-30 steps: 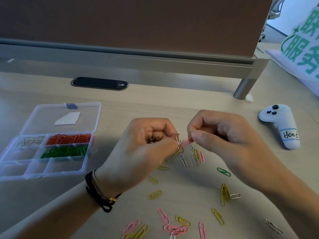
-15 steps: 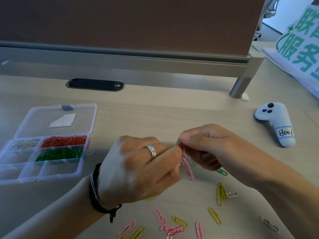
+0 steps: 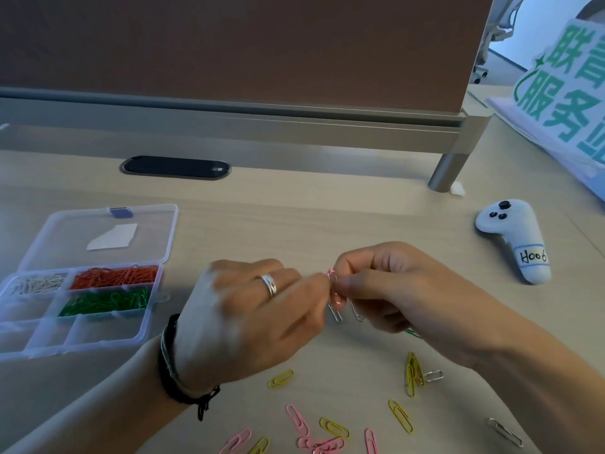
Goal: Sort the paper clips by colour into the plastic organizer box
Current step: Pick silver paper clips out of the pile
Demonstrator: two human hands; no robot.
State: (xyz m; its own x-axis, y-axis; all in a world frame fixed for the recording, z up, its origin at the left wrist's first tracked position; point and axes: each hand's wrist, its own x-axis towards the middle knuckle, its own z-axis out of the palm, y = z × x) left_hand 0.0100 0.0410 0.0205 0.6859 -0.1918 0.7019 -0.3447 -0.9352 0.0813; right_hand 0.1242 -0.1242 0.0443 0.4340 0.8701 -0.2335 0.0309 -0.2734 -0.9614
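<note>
Nearest me, loose clips point(image 3: 332, 430) lie scattered on the desk point(image 3: 327, 217): pink and yellow ones in a tangle at the front edge, a yellow bunch point(image 3: 413, 371) hooked to a silver one, and a lone silver clip point(image 3: 505, 432) off to the right.

Above them the two hands meet. The left hand point(image 3: 248, 316) and the right hand point(image 3: 393, 290) both pinch a small linked cluster point(image 3: 335, 296), a pink clip with silver ones dangling below it. Fingertips of both hands are pressed together on the wire. It looks like they are being pulled apart.

The risk, I'd say, is that the cluster springs free at once and a clip flicks away across the desk, or that a silver one rides along with the pink into the wrong cell. Thin slick wire gives little to hold.

Further left sits the box point(image 3: 157, 309), lid open flat behind it. White, orange and green clips each fill their own cell; the front cells look empty. A white controller point(image 3: 514, 240) lies well off to the right.
</note>
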